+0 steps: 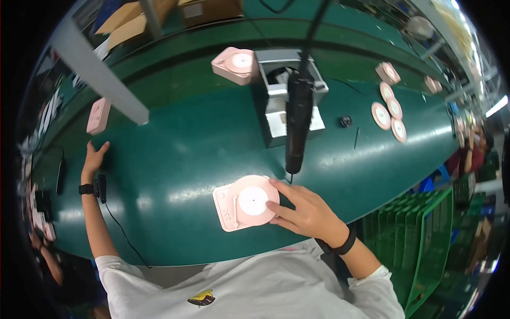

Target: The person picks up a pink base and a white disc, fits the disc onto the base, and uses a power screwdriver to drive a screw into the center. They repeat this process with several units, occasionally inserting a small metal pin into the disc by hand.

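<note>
A pink toy record player with a white-centred disc and a small tone arm lies flat on the green table in front of me. My right hand grips its right edge, with the thumb on the disc and the other fingers along the rim. Over at the far left, my left hand is stretched out with thumb and fingers apart, holding nothing. Just beyond its fingertips stands another pink housing, apart from the hand.
A black electric screwdriver hangs above the table, beside a grey metal box. Another pink record player touches that box. Several pink discs lie at the right. A grey post stands left; a green crate is at lower right.
</note>
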`<action>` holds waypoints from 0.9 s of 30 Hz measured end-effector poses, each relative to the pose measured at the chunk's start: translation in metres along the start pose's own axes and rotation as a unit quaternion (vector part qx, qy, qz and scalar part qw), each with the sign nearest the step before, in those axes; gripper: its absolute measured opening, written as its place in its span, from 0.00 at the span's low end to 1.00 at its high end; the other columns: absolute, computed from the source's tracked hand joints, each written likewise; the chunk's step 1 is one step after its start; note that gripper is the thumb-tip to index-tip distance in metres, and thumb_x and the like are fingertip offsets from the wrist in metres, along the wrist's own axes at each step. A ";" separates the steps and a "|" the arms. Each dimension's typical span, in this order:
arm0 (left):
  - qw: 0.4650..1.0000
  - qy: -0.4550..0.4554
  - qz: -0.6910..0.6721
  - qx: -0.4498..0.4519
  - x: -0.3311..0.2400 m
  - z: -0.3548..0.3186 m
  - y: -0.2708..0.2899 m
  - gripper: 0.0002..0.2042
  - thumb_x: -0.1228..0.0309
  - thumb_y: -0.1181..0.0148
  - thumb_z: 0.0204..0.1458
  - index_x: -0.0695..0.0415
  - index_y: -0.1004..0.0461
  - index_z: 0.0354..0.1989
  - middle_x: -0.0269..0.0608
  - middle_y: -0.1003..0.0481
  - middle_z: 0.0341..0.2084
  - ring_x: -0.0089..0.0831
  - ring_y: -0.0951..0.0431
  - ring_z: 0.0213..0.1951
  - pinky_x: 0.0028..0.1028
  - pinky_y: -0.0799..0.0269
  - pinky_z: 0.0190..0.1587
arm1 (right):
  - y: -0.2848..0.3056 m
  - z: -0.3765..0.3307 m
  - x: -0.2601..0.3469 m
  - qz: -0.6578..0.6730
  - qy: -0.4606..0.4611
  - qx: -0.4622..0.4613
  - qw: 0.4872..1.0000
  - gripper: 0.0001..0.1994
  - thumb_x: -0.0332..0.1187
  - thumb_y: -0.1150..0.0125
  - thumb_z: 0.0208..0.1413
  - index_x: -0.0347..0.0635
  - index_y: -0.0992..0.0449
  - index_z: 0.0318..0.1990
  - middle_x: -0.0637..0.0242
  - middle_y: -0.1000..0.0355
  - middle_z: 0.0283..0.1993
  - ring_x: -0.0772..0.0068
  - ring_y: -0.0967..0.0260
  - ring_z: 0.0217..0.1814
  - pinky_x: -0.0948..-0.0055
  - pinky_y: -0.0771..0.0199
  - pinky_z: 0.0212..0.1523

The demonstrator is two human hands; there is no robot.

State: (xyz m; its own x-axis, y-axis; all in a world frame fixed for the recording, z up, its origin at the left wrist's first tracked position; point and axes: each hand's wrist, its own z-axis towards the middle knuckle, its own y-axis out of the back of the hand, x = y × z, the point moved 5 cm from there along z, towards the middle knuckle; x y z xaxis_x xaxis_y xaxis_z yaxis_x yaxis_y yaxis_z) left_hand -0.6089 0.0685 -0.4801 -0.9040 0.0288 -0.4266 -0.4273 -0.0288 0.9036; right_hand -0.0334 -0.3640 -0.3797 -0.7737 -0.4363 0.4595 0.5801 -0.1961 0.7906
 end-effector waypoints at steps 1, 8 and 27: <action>0.999 0.036 -0.008 -0.023 0.026 0.023 -0.001 0.53 0.44 0.30 0.55 0.72 0.50 0.75 0.71 0.42 0.72 0.58 0.42 0.74 0.40 0.45 0.75 | -0.004 0.001 0.001 0.009 0.006 -0.005 1.000 0.20 0.35 0.21 0.48 0.39 0.18 0.49 0.50 0.24 0.59 0.52 0.21 0.54 0.58 0.19 0.55; 0.999 -0.006 0.026 -0.045 0.031 0.163 -0.023 0.54 0.44 0.27 0.52 0.72 0.47 0.75 0.62 0.42 0.74 0.51 0.38 0.73 0.42 0.40 0.73 | 0.017 -0.030 -0.009 -0.028 -0.060 -0.103 0.992 0.23 0.39 0.20 0.46 0.40 0.19 0.49 0.55 0.22 0.53 0.52 0.23 0.52 0.55 0.23 0.58; 0.891 -0.023 -0.254 -0.374 -0.013 -0.065 0.013 0.36 0.73 0.20 0.45 0.72 0.34 0.60 0.65 0.26 0.55 0.50 0.22 0.52 0.48 0.23 0.56 | 0.189 -0.174 -0.308 -0.224 -0.658 -0.093 0.713 0.50 0.63 0.38 0.60 0.32 0.48 0.76 0.40 0.61 0.83 0.37 0.62 0.85 0.28 0.54 0.76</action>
State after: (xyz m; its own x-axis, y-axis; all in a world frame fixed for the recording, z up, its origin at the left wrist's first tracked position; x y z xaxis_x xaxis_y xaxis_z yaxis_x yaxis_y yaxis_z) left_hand -0.6033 0.0031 -0.4651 -0.5965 0.2687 -0.7563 -0.6866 -0.6589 0.3074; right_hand 0.3594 -0.4199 -0.4421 -0.3897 0.8846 0.2561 0.1286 -0.2230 0.9663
